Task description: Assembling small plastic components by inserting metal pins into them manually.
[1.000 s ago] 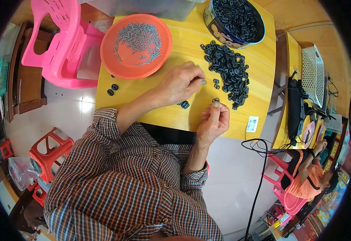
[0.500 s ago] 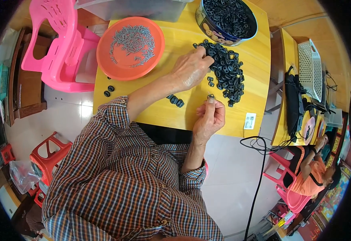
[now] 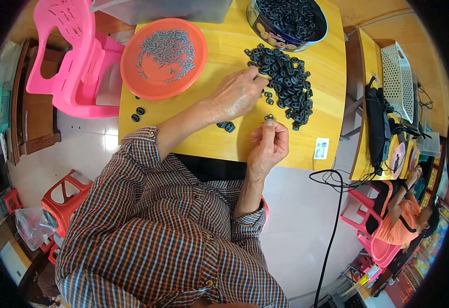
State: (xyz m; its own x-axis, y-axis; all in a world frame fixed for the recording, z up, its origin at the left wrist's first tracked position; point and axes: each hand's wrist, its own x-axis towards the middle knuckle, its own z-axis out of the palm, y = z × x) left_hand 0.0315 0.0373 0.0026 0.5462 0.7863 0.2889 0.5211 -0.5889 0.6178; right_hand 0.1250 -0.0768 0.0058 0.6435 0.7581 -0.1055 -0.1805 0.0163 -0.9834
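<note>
A heap of small black two-holed plastic pieces (image 3: pixel 288 84) lies on the yellow table (image 3: pixel 219 49). At the heap's left edge is my left hand (image 3: pixel 237 91), its fingers curled together; what they hold, if anything, is hidden. My right hand (image 3: pixel 269 145) is nearer the table's front edge, closed in a pinch. Between its thumb and fingertips is one black plastic piece (image 3: pixel 269 117), with a thin pin-like bit sticking up from it. Two loose black pieces (image 3: pixel 269 97) lie between the hands and the heap. Several more (image 3: pixel 227 126) sit below my left wrist.
An orange-red plate (image 3: pixel 129 64) of small grey screw-like pins stands at the left. Behind the heap is a round tin (image 3: pixel 265 33) full of black pieces. A clear bin (image 3: pixel 163 10) is at the back. Another person (image 3: pixel 399 215) sits at the right beyond the black cable (image 3: pixel 332 231).
My left hand has drawn back slightly to the left and down from the heap. My right hand keeps its pinch on the black piece. The whole view has shifted a little.
</note>
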